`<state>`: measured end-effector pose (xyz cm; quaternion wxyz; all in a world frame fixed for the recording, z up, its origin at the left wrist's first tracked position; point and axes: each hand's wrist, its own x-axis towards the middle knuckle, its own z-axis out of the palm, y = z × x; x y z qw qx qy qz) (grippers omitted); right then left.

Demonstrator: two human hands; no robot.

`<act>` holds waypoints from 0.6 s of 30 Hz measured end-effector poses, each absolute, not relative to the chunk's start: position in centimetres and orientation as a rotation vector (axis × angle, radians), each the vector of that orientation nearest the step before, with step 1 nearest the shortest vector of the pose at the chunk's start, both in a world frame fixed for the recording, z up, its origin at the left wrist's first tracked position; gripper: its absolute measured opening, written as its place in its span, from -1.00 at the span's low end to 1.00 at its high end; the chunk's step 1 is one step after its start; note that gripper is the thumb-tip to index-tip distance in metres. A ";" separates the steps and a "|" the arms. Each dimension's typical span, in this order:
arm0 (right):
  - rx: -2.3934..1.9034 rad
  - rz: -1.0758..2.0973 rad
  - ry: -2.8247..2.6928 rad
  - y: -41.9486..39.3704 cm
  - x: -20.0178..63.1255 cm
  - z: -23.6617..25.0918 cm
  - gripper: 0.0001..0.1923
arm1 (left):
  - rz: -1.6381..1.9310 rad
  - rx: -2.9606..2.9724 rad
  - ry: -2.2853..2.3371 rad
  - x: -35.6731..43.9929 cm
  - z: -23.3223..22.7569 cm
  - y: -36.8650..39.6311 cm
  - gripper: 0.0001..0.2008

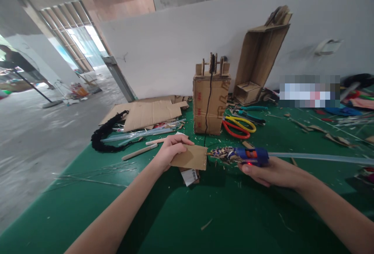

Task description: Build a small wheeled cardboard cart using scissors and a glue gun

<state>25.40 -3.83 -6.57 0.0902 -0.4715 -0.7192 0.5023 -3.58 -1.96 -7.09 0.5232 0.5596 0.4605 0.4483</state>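
My left hand [170, 150] grips a small rectangle of cardboard [193, 157] by its left end, thumb on top. In my right hand [267, 174] is a blue glue gun [257, 156], held with a red light glowing on its side. Its nozzle, crusted with glue and cardboard scraps, points left and meets the right edge of the cardboard. A long translucent glue stick [315, 156] runs out of the gun's back. Below the held piece lies a scrap with white printed paper [189, 176]. Behind it stands a cardboard box [208, 104] with a black cord hanging down its front.
Scissors with red and yellow handles [240, 127] lie right of the box, near pliers [251, 117]. A tall open cardboard piece [260, 55] leans by the wall. Cardboard sheets [152, 113], a fuzzy black coil [106, 135] and thin wires [96, 180] lie left on the green table [163, 223].
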 end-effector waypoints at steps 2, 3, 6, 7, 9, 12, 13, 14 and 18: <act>-1.421 1.535 -2.163 -3.9 25.4 -6.3 -0.41 | 1.075 1.341 1.103 -3.6 -7.1 -2.0 -0.82; -1.411 1.547 -2.182 -3.9 25.4 -6.1 -0.40 | 1.076 1.338 1.104 -3.6 -7.2 -2.0 -0.82; -1.376 1.563 -2.220 -4.1 25.4 -5.9 -0.38 | 1.086 1.322 1.112 -3.6 -7.2 -1.9 -0.81; -1.365 1.576 -2.220 -4.1 25.4 -5.9 -0.38 | 1.089 1.320 1.117 -3.6 -7.2 -1.9 -0.81; -1.350 1.602 -2.204 -4.1 25.4 -5.9 -0.37 | 1.093 1.322 1.122 -3.6 -7.2 -1.9 -0.82; -1.348 1.624 -2.193 -4.1 25.4 -6.0 -0.36 | 1.089 1.327 1.116 -3.6 -7.2 -1.9 -0.82; -1.342 1.630 -2.199 -4.1 25.4 -6.0 -0.37 | 1.089 1.331 1.115 -3.6 -7.2 -1.9 -0.82; -1.333 1.637 -2.207 -4.1 25.4 -6.0 -0.37 | 1.090 1.336 1.116 -3.6 -7.2 -1.9 -0.82; -1.316 1.647 -2.226 -4.1 25.6 -6.1 -0.38 | 1.079 1.357 1.129 -3.7 -7.3 -2.0 -0.82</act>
